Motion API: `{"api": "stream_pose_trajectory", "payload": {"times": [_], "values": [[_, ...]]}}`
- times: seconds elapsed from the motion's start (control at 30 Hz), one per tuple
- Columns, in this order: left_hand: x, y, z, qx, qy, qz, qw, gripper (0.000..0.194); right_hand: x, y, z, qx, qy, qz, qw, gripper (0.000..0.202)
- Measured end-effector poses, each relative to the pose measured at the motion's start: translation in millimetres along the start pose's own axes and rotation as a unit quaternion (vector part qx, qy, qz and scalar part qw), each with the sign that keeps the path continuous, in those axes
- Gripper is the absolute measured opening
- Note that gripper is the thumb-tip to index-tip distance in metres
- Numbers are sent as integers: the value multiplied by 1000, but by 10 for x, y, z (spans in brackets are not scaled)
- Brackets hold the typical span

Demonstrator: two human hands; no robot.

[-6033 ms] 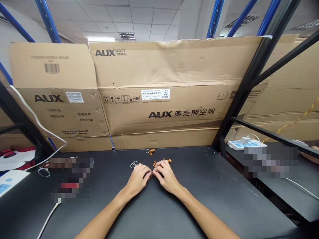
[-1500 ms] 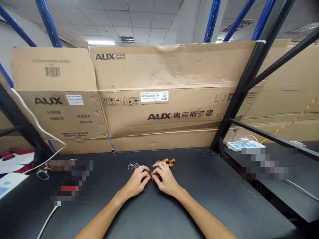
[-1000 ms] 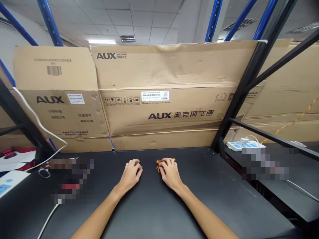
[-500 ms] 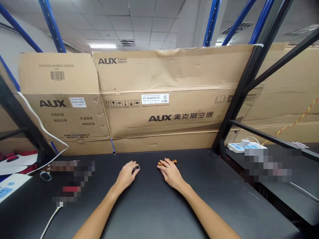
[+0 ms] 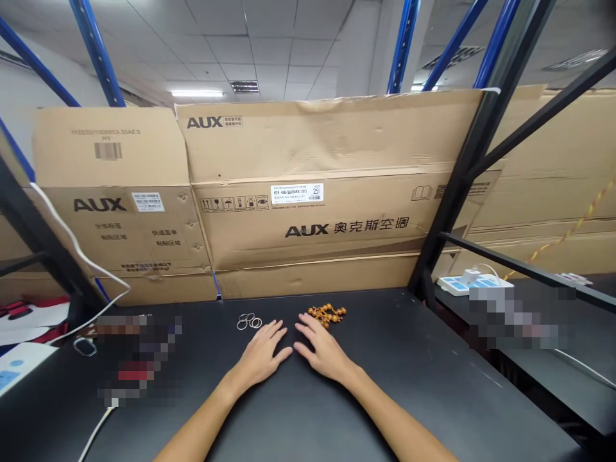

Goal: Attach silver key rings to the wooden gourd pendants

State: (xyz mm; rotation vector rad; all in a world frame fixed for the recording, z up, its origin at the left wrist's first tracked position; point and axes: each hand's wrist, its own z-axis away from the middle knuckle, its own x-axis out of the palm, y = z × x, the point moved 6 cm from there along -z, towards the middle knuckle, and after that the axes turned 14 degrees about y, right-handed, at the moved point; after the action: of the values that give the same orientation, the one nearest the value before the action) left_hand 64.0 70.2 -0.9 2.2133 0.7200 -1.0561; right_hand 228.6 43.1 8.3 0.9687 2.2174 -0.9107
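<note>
As the left hand (image 5: 262, 353) and right hand (image 5: 328, 354) sit nearer than the beads (image 5: 335, 317), fingers spread and released, I'd say gentle nudges best keep the rings (image 5: 249, 320) grouped on the desk (image 5: 385, 378), left of those beads.

Shiny metal rings (image 5: 249, 321) and glossy amber-brown beads (image 5: 327, 315) contrast with matt cardboard (image 5: 308, 250).
</note>
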Motion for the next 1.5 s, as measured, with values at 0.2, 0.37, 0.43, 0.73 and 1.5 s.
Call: {"api": "stream_pose_trajectory", "payload": {"times": [0.2,0.37,0.43,0.73,1.5], "values": [[-45,48,-12,-13,-16,4,1000,52,89,-114,56,24,-101,9,995,66],[-65,83,-31,-12,-26,-8,1000,51,63,-91,33,37,-118,11,992,70],[-69,96,-30,-9,-24,-10,1000,51,64,-91,37,36,-121,9,992,70],[-50,72,-12,-8,-32,-12,999,53,82,-74,43,36,-122,1,992,69],[-28,49,-16,4,-5,10,1000,51,67,-85,44,30,-122,5,992,67]]}}
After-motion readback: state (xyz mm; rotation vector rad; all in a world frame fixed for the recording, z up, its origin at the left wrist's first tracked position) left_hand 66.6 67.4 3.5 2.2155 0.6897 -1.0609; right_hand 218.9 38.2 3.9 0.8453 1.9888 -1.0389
